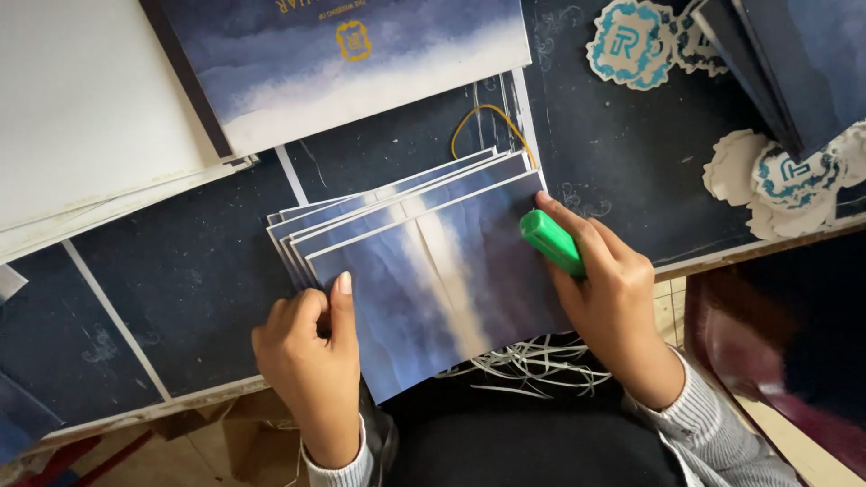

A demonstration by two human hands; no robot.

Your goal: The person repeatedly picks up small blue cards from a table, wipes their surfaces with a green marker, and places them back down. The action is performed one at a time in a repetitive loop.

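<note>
A fanned stack of folded blue and white watercolour cards (433, 271) lies on dark printed sheets at the table's near edge. My left hand (311, 356) presses its thumb on the top card's lower left corner, the other fingers curled. My right hand (609, 302) grips a green glue stick (550, 242), whose end rests at the top card's right edge, with the index finger laid along it.
White paper strips (532, 361) hang below the cards. A yellow rubber band (487, 122) lies behind the stack. A large blue printed sheet (352, 63) and white sheets (81, 117) lie at the back left. Scalloped round stickers (631, 41) and dark folded cards (785, 63) sit at right.
</note>
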